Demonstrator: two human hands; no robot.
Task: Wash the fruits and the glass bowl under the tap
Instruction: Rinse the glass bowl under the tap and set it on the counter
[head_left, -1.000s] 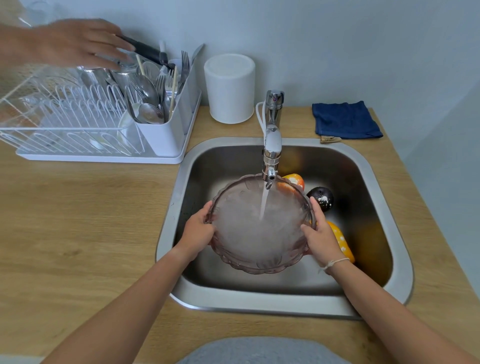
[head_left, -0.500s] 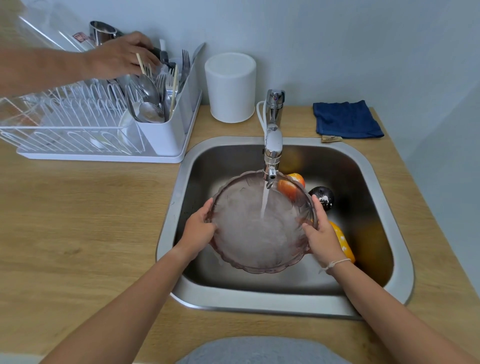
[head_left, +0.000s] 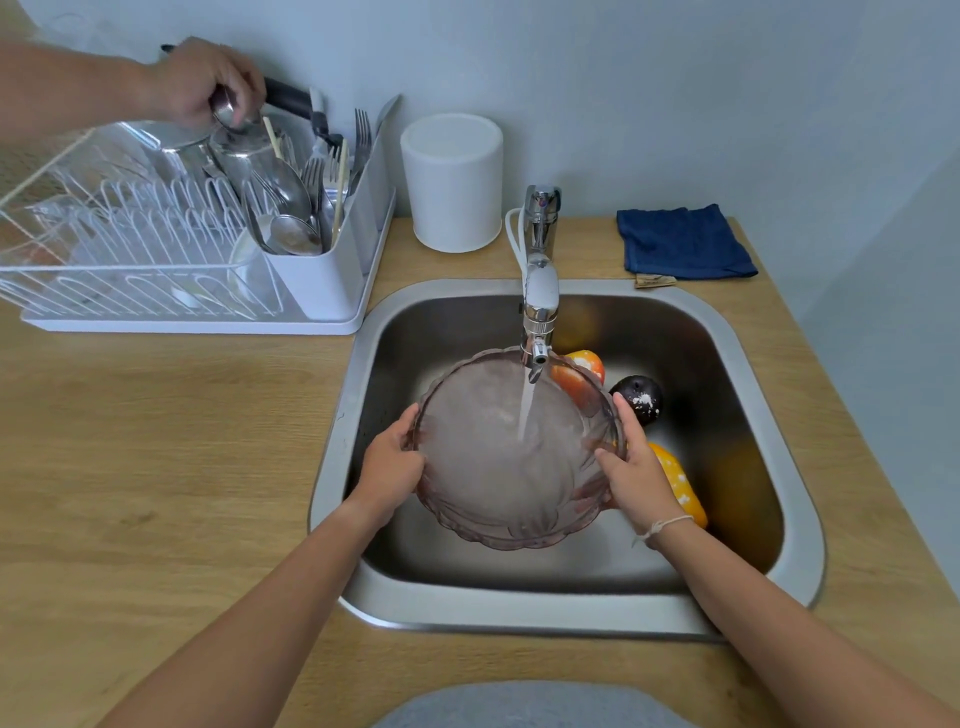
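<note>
- Pinkish scalloped glass bowl (head_left: 511, 452): held over the stainless steel sink (head_left: 779, 431), directly under the running chrome tap (head_left: 540, 291)
- Left hand (head_left: 389, 467): fingers curled round the bowl's left rim
- Right hand (head_left: 631, 462): grips the right rim, thumb inside
- Fruits in the sink behind and right of the bowl: orange-red fruit (head_left: 584, 364), dark round fruit (head_left: 639, 397), yellow fruit (head_left: 678, 483)
- Another person's hand (head_left: 208, 83): grips metal ware above the white dish rack (head_left: 171, 249)
</note>
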